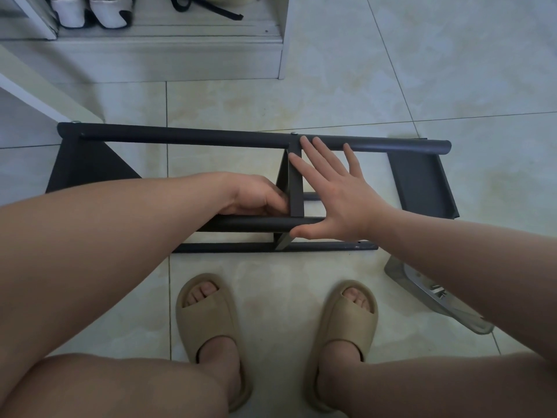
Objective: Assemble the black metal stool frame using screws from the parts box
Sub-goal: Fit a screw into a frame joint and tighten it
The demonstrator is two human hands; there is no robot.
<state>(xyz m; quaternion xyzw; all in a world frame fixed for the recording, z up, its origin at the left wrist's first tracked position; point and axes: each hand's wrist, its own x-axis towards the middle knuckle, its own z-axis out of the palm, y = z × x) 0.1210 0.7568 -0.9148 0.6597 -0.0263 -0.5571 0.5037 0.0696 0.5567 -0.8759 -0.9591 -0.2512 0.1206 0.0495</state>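
The black metal stool frame point(187, 137) lies on its side on the tiled floor, its long tubes running left to right. A flat black step plate point(420, 182) is at its right end and another at the left. My left hand point(256, 196) curls against the middle cross plate point(294, 188), just above a lower tube; its fingertips are hidden behind the plate. My right hand point(334, 191) lies flat with fingers spread, reaching up to the top tube, its thumb resting on the lower tube. A small screw head point(293, 133) shows on the top tube.
A clear plastic parts box point(422, 292) with metal hardware lies on the floor at the right, partly under my right forearm. My feet in tan slippers point(211, 327) stand close below the frame. A white shoe shelf point(168, 34) is behind, and a white board leans at left.
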